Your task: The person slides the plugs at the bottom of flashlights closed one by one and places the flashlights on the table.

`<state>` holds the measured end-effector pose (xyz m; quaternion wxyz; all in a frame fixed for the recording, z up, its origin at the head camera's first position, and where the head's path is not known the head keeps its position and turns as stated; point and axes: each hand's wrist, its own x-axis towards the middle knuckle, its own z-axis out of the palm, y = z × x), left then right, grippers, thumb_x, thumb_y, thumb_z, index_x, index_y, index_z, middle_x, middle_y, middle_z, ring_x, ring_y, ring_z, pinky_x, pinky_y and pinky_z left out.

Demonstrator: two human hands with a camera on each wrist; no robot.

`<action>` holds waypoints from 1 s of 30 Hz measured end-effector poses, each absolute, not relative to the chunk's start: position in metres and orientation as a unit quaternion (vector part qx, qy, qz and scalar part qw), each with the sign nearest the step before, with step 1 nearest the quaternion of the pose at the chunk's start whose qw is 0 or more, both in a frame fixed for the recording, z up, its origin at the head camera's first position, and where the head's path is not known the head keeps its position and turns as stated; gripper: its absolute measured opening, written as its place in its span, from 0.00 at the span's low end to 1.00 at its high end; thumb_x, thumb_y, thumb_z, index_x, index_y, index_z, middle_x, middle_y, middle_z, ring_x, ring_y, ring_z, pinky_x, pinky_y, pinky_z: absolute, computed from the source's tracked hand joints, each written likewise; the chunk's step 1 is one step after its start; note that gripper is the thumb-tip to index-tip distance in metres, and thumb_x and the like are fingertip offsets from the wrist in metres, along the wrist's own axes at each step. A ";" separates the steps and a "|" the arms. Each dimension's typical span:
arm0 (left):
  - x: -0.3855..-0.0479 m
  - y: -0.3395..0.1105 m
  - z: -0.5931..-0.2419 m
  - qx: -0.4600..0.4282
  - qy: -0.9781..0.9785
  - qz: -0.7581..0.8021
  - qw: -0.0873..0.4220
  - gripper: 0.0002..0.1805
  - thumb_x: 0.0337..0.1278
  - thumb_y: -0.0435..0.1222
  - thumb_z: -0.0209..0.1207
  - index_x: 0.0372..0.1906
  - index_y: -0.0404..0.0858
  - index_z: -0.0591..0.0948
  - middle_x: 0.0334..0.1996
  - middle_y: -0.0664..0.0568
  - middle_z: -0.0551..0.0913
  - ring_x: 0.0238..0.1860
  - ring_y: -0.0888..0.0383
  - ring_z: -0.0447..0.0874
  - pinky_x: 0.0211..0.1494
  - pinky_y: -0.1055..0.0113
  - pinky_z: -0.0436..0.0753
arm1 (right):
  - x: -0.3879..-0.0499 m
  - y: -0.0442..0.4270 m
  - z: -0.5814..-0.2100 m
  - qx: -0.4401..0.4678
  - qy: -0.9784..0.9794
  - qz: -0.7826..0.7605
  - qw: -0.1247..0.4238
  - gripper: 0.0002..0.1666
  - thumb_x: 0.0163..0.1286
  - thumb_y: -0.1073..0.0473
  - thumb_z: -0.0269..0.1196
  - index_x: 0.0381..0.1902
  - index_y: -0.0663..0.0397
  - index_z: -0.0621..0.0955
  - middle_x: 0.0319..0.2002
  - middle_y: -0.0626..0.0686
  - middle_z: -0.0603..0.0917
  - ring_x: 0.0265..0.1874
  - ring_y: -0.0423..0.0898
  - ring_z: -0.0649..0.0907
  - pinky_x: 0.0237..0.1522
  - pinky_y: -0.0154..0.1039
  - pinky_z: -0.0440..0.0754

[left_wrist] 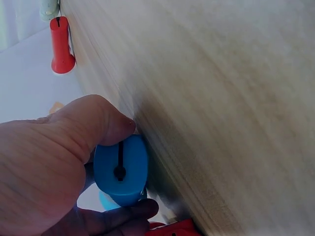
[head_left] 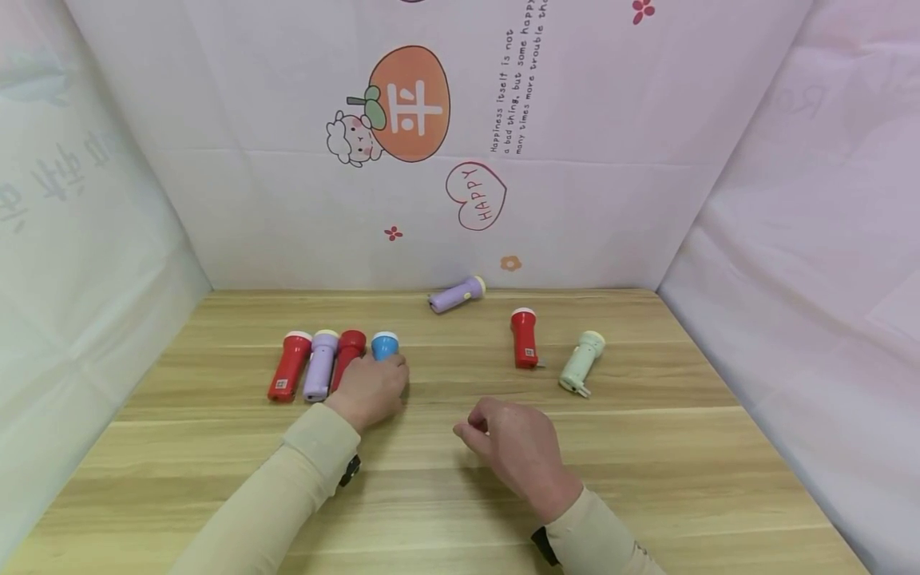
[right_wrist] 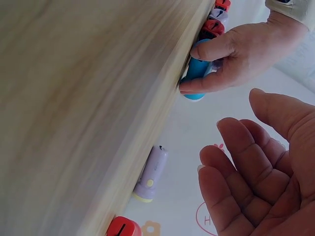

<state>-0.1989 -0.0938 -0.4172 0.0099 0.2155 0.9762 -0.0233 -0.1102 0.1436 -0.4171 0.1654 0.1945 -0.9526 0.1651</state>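
My left hand (head_left: 371,389) holds a blue flashlight (head_left: 384,345) at the right end of a row on the table. In the left wrist view, thumb and fingers grip the blue flashlight (left_wrist: 120,164) from both sides, its slotted end toward the camera. Left of it in the row lie a dark red flashlight (head_left: 350,349), a purple flashlight (head_left: 320,367) and a red flashlight (head_left: 290,367). My right hand (head_left: 519,447) hovers over the middle of the table, holding nothing; its fingers are loosely curled in the right wrist view.
Near the back wall lies another purple flashlight (head_left: 457,295). On the right are another red flashlight (head_left: 525,339) and a pale green flashlight (head_left: 582,363), each with a small part sticking out at its end. White printed cloth (head_left: 287,216) encloses the wooden table (head_left: 647,479) at back and sides.
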 end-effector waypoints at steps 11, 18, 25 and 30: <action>-0.198 -0.096 -0.419 0.221 0.974 -0.050 0.010 0.24 0.60 0.40 0.69 0.59 0.36 0.83 0.61 0.49 0.82 0.39 0.39 0.86 0.45 0.46 0.84 | -0.110 0.143 -0.417 0.198 -0.951 0.168 0.166 0.13 0.64 0.44 0.75 0.28 0.42 0.86 0.21 0.37 0.86 0.14 0.29 0.70 0.16 0.26 0.66; -0.194 -0.098 -0.418 0.223 0.973 -0.048 0.012 0.22 0.63 0.40 0.67 0.60 0.37 0.83 0.64 0.47 0.80 0.42 0.37 0.86 0.56 0.40 0.79 | -0.110 0.143 -0.416 0.201 -0.950 0.165 0.170 0.13 0.64 0.44 0.75 0.28 0.41 0.86 0.21 0.37 0.85 0.14 0.29 0.70 0.16 0.26 0.66; -0.189 -0.098 -0.415 0.224 0.973 -0.052 -0.003 0.17 0.64 0.37 0.63 0.56 0.38 0.85 0.65 0.46 0.80 0.50 0.31 0.83 0.59 0.37 0.78 | -0.110 0.142 -0.415 0.200 -0.951 0.169 0.162 0.12 0.64 0.45 0.75 0.28 0.42 0.86 0.21 0.37 0.85 0.14 0.29 0.69 0.16 0.27 0.66; -0.186 -0.099 -0.416 0.229 0.971 -0.059 -0.033 0.12 0.66 0.34 0.60 0.50 0.36 0.86 0.60 0.45 0.82 0.48 0.32 0.81 0.55 0.39 0.80 | -0.109 0.142 -0.415 0.199 -0.952 0.170 0.159 0.12 0.64 0.45 0.75 0.28 0.43 0.86 0.21 0.37 0.85 0.14 0.29 0.69 0.16 0.27 0.66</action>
